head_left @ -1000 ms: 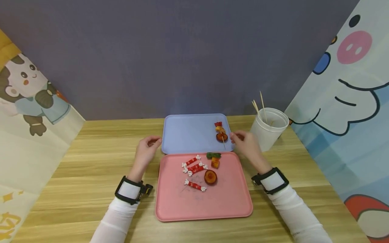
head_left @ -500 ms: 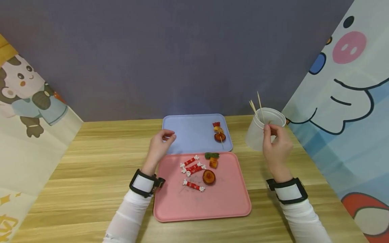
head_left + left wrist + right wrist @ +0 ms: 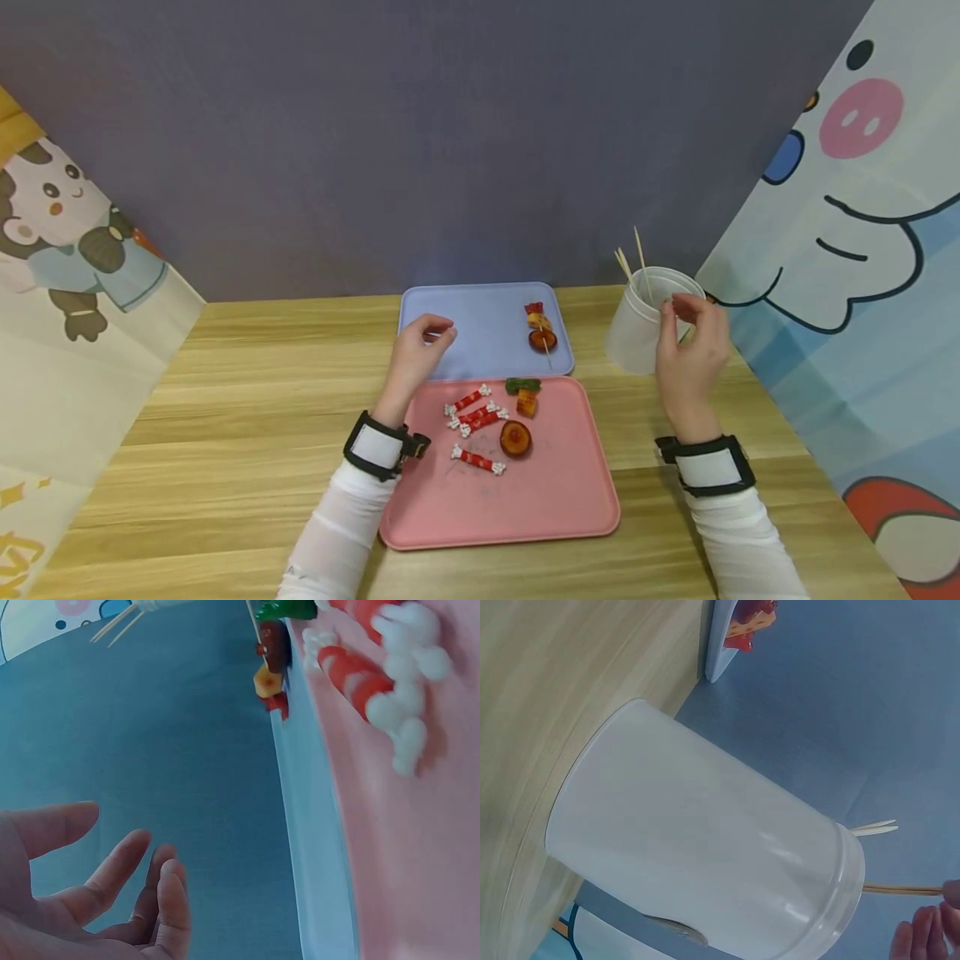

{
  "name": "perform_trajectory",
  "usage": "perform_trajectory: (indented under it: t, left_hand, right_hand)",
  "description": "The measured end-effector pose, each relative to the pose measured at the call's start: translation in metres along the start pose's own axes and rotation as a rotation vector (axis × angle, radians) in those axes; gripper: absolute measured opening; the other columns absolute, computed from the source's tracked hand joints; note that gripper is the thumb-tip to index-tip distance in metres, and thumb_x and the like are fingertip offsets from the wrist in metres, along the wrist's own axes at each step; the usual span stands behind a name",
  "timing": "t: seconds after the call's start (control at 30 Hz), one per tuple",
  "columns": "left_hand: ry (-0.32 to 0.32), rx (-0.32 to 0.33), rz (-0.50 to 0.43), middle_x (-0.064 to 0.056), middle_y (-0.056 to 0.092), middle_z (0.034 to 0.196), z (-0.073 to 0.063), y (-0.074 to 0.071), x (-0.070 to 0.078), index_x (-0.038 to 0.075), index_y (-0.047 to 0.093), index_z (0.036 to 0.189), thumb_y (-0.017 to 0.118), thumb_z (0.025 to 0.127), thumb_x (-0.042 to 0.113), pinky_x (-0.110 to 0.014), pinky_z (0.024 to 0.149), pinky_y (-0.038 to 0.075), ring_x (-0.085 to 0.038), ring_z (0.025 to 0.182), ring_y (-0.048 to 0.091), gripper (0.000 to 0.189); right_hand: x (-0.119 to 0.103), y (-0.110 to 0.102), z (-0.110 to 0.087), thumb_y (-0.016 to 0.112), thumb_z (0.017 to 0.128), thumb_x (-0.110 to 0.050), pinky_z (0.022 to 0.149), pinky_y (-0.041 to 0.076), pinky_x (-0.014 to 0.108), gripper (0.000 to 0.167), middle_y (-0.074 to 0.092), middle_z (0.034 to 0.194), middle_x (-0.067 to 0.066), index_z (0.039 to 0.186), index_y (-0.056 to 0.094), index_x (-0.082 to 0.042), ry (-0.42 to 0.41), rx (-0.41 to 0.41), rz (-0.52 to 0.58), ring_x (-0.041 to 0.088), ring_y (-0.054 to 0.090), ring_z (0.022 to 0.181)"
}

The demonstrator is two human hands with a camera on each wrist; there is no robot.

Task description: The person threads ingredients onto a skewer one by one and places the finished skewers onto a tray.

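My right hand (image 3: 693, 350) is at the rim of a white plastic cup (image 3: 705, 832). Its fingertips pinch thin wooden skewers (image 3: 904, 889) that stick out of the cup; the right wrist view shows them meeting the fingers at the frame's edge. Other skewers (image 3: 624, 264) lean at the cup's far left. Over the left side of the blue tray (image 3: 472, 308) hovers my left hand (image 3: 422, 350), fingers loosely bent around nothing. On that tray's right lies a threaded skewer (image 3: 543, 340) with red, yellow and brown toy food pieces.
A pink tray (image 3: 555, 492) sits nearer, touching the blue one. It bears several red pieces with white frilled ends (image 3: 477, 460), a round brown piece (image 3: 516, 438), an orange-yellow piece (image 3: 527, 404) and a green piece (image 3: 522, 385). A grey wall (image 3: 450, 150) stands behind the table.
My right hand has gone from the blue tray's right edge to the cup and now pinches skewers there. My left hand has drifted right, over the blue tray.
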State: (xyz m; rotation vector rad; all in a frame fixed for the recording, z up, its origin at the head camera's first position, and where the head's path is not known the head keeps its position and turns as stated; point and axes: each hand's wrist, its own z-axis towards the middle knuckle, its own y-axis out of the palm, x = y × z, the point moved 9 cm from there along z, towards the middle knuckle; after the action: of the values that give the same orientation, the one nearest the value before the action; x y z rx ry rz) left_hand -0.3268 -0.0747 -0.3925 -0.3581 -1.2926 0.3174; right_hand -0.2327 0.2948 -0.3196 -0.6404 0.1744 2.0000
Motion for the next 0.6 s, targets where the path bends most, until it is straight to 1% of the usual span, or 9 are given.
perform_trajectory:
  t: [0.13, 0.3, 0.47, 0.6]
  left_hand:
    - [-0.011, 0.002, -0.001, -0.014, 0.067, 0.107, 0.002, 0.004, 0.0017, 0.004, 0.066, 0.108, 0.063, 0.09, 0.019, -0.04, 0.086, 0.049, -0.028, 0.097, 0.061, 0.024]
    - [-0.033, -0.002, 0.009, -0.012, 0.068, 0.106, 0.0017, 0.008, 0.0014, 0.006, 0.067, 0.107, 0.063, 0.09, 0.021, -0.039, 0.084, 0.05, -0.027, 0.095, 0.062, 0.023]
    - [-0.027, -0.006, 0.018, -0.012, 0.068, 0.106, 0.0006, 0.009, 0.0026, 0.006, 0.067, 0.107, 0.063, 0.09, 0.022, -0.039, 0.083, 0.05, -0.027, 0.095, 0.062, 0.023]
    - [-0.019, -0.009, 0.016, -0.013, 0.067, 0.106, 0.0, 0.0092, 0.0032, 0.004, 0.067, 0.108, 0.062, 0.09, 0.02, -0.04, 0.084, 0.05, -0.027, 0.096, 0.062, 0.024]
  right_hand:
    - [-0.0001, 0.0027, 0.0011, 0.063, 0.091, -0.016, 0.084, 0.042, 0.019, 0.023, 0.058, 0.097, 0.024, 0.1, 0.065, 0.005, -0.005, -0.031, -0.023, 0.033, 0.059, 0.089]
    - [0.0002, 0.0047, 0.0021, 0.061, 0.093, -0.018, 0.084, 0.041, 0.015, 0.025, 0.058, 0.094, 0.025, 0.098, 0.065, 0.006, -0.006, -0.058, -0.034, 0.034, 0.06, 0.088]
    - [0.0017, 0.0041, 0.0027, 0.062, 0.092, -0.017, 0.083, 0.04, 0.01, 0.025, 0.059, 0.092, 0.025, 0.097, 0.067, 0.006, -0.001, -0.046, -0.018, 0.034, 0.061, 0.087]
    - [0.0018, 0.0017, 0.0032, 0.063, 0.091, -0.019, 0.084, 0.041, 0.008, 0.025, 0.06, 0.092, 0.024, 0.096, 0.067, 0.006, 0.016, -0.033, -0.016, 0.032, 0.062, 0.087]
